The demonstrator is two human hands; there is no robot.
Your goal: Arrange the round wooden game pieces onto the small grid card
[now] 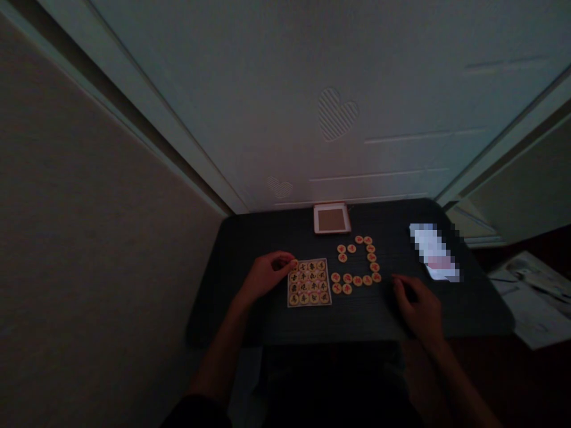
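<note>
My left hand (269, 271) reaches to the upper left corner of a square tray (309, 306). Its thumb and fingers pinch a round Chinese chess piece (294, 264) with a reddish mark, over that corner. Rows of pieces with black characters (304, 286) fill the tray. To its right, pieces with red characters (357, 281) lie in a loose, bent line on the table. My right hand (419, 307) rests on the table right of that line, fingers curled and closed; I see nothing in them. It touches no piece.
A shallow box part with a brown inside and pale rim (317, 229) lies at the table's back edge, against a white panel (250, 119) with embossed hearts. A bright, pixelated phone-like object (433, 252) lies on the right of the dark table (267, 330). Papers (530, 303) lie beyond the right edge.
</note>
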